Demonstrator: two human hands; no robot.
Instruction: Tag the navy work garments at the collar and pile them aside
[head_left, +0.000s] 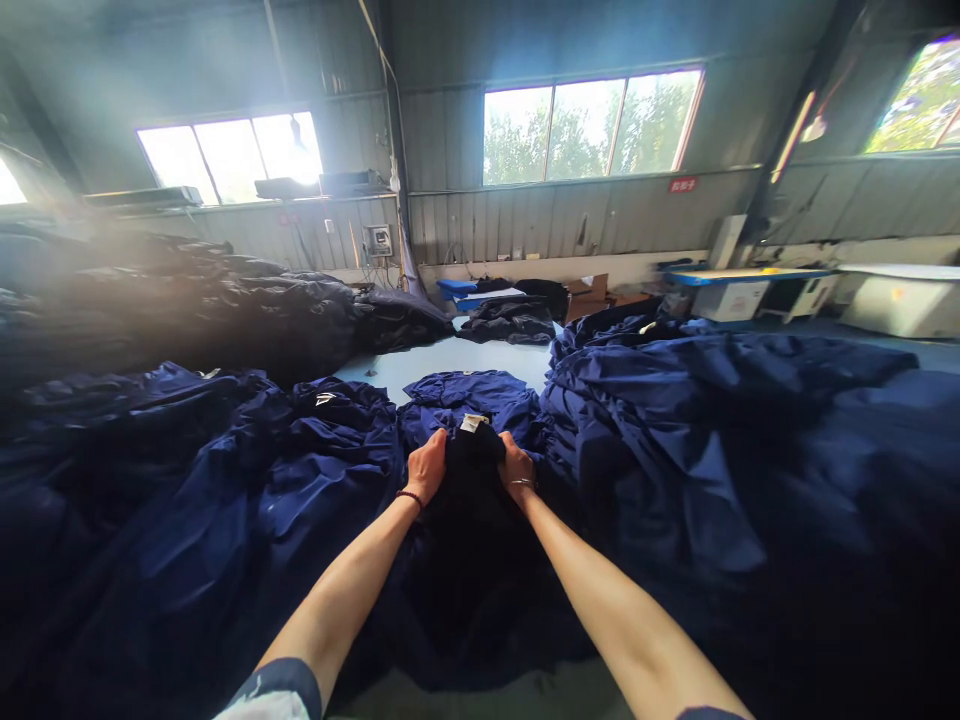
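A dark navy garment (472, 455) with a small white label (472, 423) lies bunched in front of me on a pale table (450, 358). My left hand (427, 466) grips its left side with fingers closed into the cloth. On the garment's right side, my right hand (516, 465) is closed on the fabric too. A dark bead bracelet sits on my left wrist and a thin bangle on my right. Under the garment lies another blue garment (469, 392), spread flat.
Heaps of blue garments rise on the left (187, 470) and on the right (712, 420). Black garments (225, 310) are piled at the back left. Boxes and white machines (739, 295) stand along the far wall under the windows.
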